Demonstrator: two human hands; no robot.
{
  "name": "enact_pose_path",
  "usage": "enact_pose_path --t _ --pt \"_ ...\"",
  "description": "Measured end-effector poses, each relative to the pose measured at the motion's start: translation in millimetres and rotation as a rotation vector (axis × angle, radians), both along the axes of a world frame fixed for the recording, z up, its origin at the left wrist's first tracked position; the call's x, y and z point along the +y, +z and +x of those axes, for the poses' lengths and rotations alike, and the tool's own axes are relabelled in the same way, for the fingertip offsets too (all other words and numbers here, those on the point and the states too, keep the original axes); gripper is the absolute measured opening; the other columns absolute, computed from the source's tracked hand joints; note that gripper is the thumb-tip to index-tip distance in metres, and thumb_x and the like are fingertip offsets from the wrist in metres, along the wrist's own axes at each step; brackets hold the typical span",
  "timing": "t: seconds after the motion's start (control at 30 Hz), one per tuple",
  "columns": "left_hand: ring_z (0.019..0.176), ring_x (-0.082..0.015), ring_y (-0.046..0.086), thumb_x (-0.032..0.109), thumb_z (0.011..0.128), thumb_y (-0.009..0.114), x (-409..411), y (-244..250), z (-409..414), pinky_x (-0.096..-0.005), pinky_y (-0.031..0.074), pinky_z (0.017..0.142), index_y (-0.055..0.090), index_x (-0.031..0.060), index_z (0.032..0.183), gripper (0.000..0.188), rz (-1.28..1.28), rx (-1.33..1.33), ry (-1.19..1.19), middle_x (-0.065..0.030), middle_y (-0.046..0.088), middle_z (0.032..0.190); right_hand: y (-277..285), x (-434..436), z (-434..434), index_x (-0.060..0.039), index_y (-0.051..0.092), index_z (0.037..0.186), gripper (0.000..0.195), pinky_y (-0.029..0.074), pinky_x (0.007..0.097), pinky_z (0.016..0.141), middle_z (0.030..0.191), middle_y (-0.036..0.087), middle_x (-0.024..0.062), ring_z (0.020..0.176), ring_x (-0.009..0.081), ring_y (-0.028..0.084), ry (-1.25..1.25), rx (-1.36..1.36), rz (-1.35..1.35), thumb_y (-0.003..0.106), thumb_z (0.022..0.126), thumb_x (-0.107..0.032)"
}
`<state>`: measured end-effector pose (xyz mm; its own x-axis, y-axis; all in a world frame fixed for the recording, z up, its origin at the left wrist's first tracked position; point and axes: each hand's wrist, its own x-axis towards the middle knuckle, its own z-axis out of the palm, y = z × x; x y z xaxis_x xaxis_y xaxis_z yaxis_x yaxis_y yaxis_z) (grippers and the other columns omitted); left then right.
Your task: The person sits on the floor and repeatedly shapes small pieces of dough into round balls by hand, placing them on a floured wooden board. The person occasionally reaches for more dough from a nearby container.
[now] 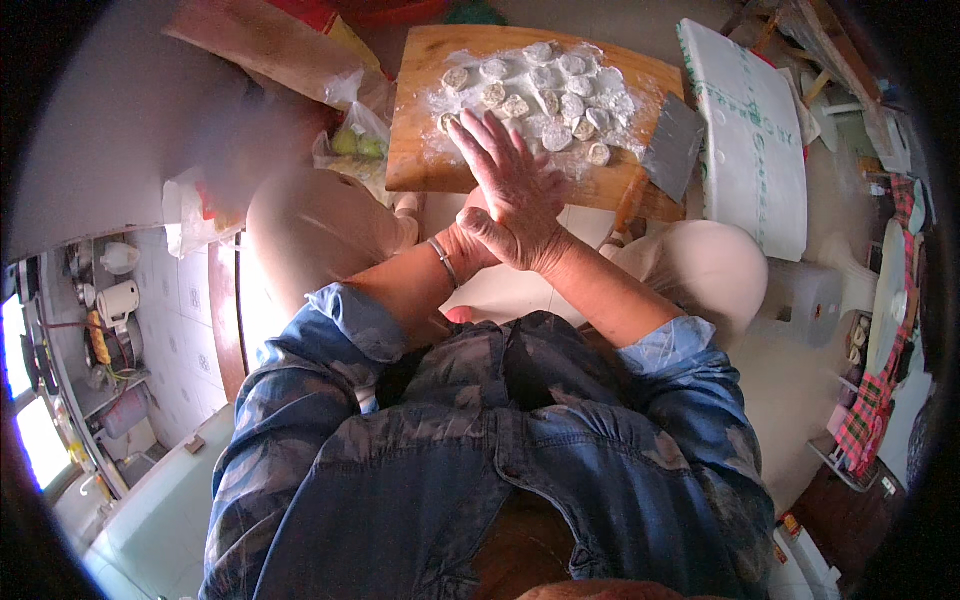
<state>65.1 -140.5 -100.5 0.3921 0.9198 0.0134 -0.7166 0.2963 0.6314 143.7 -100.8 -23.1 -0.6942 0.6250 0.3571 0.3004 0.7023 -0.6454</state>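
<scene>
My right hand (514,191) lies over my left hand (471,247), their palms facing each other, above my lap at the near edge of a wooden board (420,169). The right fingers stretch out towards the board, whitened as if by flour, and hold nothing visible. Most of the left hand is hidden below; a metal bangle (444,262) circles its wrist. On the board, several small round dough pieces (556,137) lie in scattered white flour (619,97), some showing speckled brown faces. A cleaver (675,146) rests at the board's right end, its wooden handle pointing towards me.
To the right leans a white foam panel (750,142) with green print. Left of the board sits a clear plastic bag (360,139) with green contents. My knees (322,225) flank the board's near side. A translucent plastic box (802,304) stands on the floor at right.
</scene>
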Motion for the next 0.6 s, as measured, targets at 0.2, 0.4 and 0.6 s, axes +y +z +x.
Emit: enact_pose_path --t 0.2,0.4,0.6 --pt "0.110 -0.0234 0.054 0.030 0.096 0.042 3 32 7 -0.0386 0.042 0.097 0.051 0.0063 0.119 0.034 -0.499 -0.098 0.049 -0.0107 0.056 0.117 -12 26 7 -0.0040 0.032 0.138 0.075 0.022 0.0456 0.107 0.138 0.034 0.0210 0.131 0.0361 0.030 -0.091 0.293 -0.320 0.037 0.088 -0.060" --pt "0.068 -0.0096 0.050 0.034 0.096 0.043 16 47 -12 -0.0205 0.041 0.054 0.058 0.0064 0.101 0.031 -0.838 0.266 0.101 0.0006 0.055 0.081 -98 127 28 -0.0061 0.058 0.117 0.034 0.047 0.0358 0.088 0.105 0.064 0.0147 0.098 0.0264 0.062 -0.559 0.267 -0.494 0.059 0.087 -0.023" --pt "0.055 -0.0083 0.037 0.040 0.096 0.042 21 79 -21 -0.0202 0.027 0.046 0.058 0.0056 0.096 0.037 -0.765 0.253 0.094 0.0033 0.042 0.064 -148 207 26 -0.0064 0.064 0.107 0.034 0.048 0.0392 0.082 0.102 0.065 0.0173 0.097 0.0308 0.062 -0.649 -0.277 -0.300 0.062 0.082 -0.030"
